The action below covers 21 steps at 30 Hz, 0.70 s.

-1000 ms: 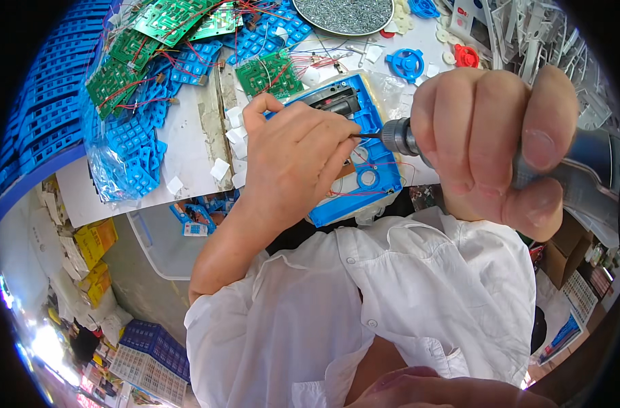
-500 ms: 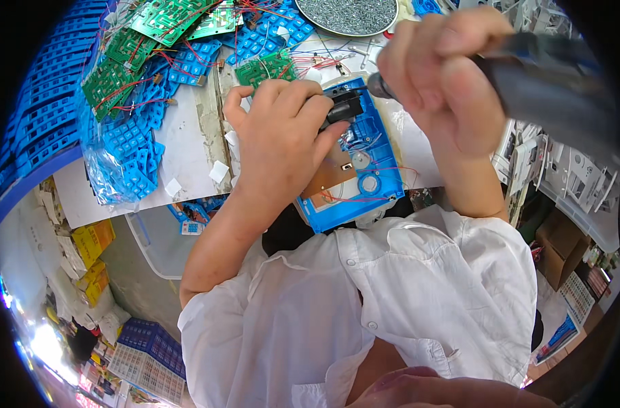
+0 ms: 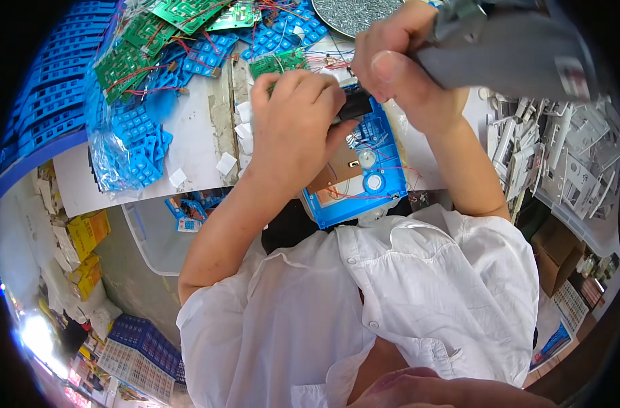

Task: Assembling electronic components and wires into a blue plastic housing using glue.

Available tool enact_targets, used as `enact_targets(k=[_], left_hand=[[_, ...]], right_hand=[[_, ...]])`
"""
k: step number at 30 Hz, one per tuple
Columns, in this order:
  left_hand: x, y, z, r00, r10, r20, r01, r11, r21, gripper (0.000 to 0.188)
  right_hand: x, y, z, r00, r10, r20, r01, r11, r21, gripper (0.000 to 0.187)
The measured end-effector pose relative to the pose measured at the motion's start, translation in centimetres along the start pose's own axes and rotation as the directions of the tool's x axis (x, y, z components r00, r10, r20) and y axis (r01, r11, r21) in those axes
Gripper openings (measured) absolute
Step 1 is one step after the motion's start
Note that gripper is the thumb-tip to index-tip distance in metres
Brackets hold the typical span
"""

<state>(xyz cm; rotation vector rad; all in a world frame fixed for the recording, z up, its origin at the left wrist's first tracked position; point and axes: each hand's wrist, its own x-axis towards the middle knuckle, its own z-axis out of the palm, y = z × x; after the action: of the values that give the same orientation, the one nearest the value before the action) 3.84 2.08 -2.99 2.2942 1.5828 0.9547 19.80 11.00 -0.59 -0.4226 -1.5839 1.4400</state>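
Observation:
A blue plastic housing (image 3: 389, 148) lies tilted at the table's front edge, close to my body. Inside it are a brown circuit board (image 3: 331, 178), a clear round disc (image 3: 367, 159) and thin red wires. My left hand (image 3: 291, 129) bends over its far left corner, fingers closed on a black part (image 3: 356, 107) there; the fingertips are partly hidden. In my right hand (image 3: 404, 71) is a dark grey electric screwdriver (image 3: 507, 60), gripped above the housing's far right corner. The tool's tip is hidden behind that hand.
Green circuit boards (image 3: 129, 64) with wires and blue keypads (image 3: 136, 132) are heaped at left. A round tray of screws (image 3: 354, 15) stands at the back. White plastic parts (image 3: 568, 149) fill the right side. A clear bin (image 3: 150, 238) sits below the table's left edge.
My right hand and the screwdriver have shifted left and slightly away from me, over the housing's far end. My left hand stays on the black part. The view has moved slightly.

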Motion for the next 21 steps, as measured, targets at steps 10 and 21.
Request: enact_targets(k=[10,21], left_hand=[[-3.3,1.0,-7.0,0.962,0.070,-0.264,-0.106,0.986,-0.128,0.041],[-38.1,-11.6,-14.5,0.016,-0.723,0.691,0.997,-0.037,-0.063,0.064]], right_hand=[[2.0,-8.8,-5.1,0.861,-0.494,-0.123,0.495,0.868,-0.019,0.031],[-6.7,-5.6,-8.7,0.992,-0.022,-0.126,-0.097,0.514,-0.852,0.020]])
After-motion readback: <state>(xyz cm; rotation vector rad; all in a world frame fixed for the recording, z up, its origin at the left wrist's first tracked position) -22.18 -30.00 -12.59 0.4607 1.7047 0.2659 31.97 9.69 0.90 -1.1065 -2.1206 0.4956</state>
